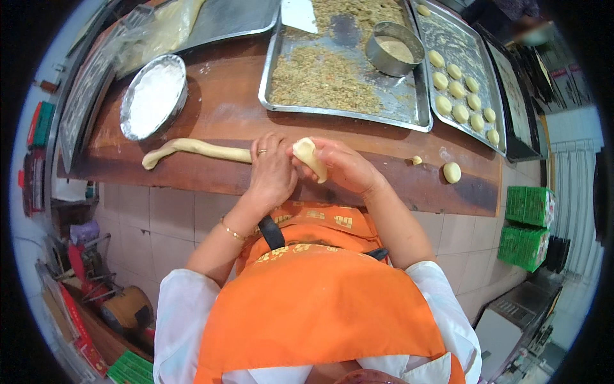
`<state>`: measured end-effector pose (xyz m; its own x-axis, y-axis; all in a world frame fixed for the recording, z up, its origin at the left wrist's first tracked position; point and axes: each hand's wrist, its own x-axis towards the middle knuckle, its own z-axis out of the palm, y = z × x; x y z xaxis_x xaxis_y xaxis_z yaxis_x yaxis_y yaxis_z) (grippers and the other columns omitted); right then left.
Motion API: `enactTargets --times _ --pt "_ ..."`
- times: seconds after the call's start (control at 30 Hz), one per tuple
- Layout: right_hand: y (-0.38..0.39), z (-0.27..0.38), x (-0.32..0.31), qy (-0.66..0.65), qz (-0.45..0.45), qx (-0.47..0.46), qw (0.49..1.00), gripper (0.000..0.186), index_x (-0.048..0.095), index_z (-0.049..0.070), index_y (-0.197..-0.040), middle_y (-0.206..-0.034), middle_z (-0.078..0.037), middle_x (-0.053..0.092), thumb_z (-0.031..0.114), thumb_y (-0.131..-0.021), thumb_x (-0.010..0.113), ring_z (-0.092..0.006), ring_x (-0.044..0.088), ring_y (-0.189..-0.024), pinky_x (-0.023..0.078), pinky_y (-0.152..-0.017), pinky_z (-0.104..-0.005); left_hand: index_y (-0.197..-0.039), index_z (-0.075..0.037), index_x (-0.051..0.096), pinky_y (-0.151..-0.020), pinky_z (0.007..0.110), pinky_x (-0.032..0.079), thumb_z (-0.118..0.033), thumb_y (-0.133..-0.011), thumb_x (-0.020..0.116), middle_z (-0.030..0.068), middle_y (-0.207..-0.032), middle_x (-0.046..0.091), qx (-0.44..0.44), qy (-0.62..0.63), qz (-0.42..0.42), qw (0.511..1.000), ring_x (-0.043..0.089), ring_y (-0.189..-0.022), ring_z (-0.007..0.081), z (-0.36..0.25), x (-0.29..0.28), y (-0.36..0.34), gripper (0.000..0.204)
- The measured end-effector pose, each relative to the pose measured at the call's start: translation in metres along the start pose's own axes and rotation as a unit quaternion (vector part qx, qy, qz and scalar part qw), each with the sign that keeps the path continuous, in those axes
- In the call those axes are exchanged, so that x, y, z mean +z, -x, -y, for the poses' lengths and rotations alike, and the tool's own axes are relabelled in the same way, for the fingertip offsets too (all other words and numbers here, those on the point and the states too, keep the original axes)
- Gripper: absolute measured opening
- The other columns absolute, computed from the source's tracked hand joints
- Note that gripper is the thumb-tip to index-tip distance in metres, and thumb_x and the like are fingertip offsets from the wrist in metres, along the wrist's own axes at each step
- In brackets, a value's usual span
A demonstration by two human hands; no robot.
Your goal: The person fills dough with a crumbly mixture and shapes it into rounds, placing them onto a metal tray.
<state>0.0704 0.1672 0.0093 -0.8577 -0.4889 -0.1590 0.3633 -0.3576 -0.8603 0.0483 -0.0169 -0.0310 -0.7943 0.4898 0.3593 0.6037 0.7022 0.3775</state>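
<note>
The left hand grips the dough rope near the front edge of the surface; the right hand holds a flattened dough piece. Shaping seems in hand; the next move likely calls for rounding.

The dough rope – pale yellow, smooth, slender – lies stretched left to right, its left end bending toward the near side, its right end hidden. Just right of it the dough flap is held, pale and curved, its tip drooping nearward.
</note>
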Motion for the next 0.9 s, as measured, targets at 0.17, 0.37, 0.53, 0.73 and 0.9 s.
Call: enactTargets --times 0.17,0.37,0.53,0.73,0.9 --pt "0.016 -0.016 -0.014 0.316 -0.110 -0.034 0.942 0.030 0.064 0.000 -0.115 -0.093 -0.014 0.066 0.023 -0.095 0.063 -0.0251 0.062 -0.083 0.049 -0.076 -0.0356 -0.135 0.001 0.056 -0.089 0.027 0.048 -0.002 -0.096 0.055 0.0100 -0.120 0.063 -0.154 0.467 0.062 0.868 0.060 -0.104 0.0145 -0.007 -0.010 0.004 0.039" --pt "0.030 -0.007 0.008 0.519 -0.258 0.032 0.815 0.023 0.064 0.000 -0.100 -0.095 -0.021 0.067 0.019 -0.088 0.070 -0.0387 0.064 -0.091 0.051 -0.077 -0.0454 -0.117 0.002 0.065 -0.079 0.026 0.052 -0.006 -0.097 0.058 0.0091 -0.114 0.068 -0.236 0.472 0.172 0.832 0.063 -0.097 0.0103 -0.027 -0.005 -0.003 0.023" --pt "0.069 0.003 -0.022 0.704 -0.343 -0.129 0.609 0.016 0.066 0.005 -0.099 -0.103 -0.014 0.066 0.009 -0.083 0.069 -0.0349 0.062 -0.100 0.049 -0.086 -0.0436 -0.106 0.001 0.068 -0.071 0.036 0.053 -0.004 -0.088 0.067 0.0100 -0.090 0.065 0.017 0.126 0.034 0.991 0.065 -0.078 0.0282 -0.015 0.019 -0.004 0.019" --pt "0.137 -0.020 -0.090 0.721 -0.463 0.026 0.515 0.033 0.066 0.008 -0.118 -0.127 -0.018 0.059 0.004 -0.085 0.065 -0.0369 0.055 -0.115 0.045 -0.098 -0.0452 -0.107 0.001 0.067 -0.070 0.040 0.052 -0.001 -0.087 0.065 0.0166 -0.096 0.061 0.003 0.169 -0.054 0.984 0.062 -0.079 0.0333 -0.010 0.002 0.001 0.021" --pt "0.128 -0.021 -0.077 0.591 -0.483 -0.042 0.645 0.024 0.066 0.005 -0.109 -0.104 -0.015 0.068 0.001 -0.085 0.068 -0.0284 0.067 -0.093 0.054 -0.080 -0.0372 -0.104 0.001 0.065 -0.076 0.041 0.052 0.002 -0.085 0.065 0.0144 -0.097 0.062 -0.034 0.225 -0.009 0.974 0.063 -0.089 0.0335 0.003 -0.005 0.016 0.018"
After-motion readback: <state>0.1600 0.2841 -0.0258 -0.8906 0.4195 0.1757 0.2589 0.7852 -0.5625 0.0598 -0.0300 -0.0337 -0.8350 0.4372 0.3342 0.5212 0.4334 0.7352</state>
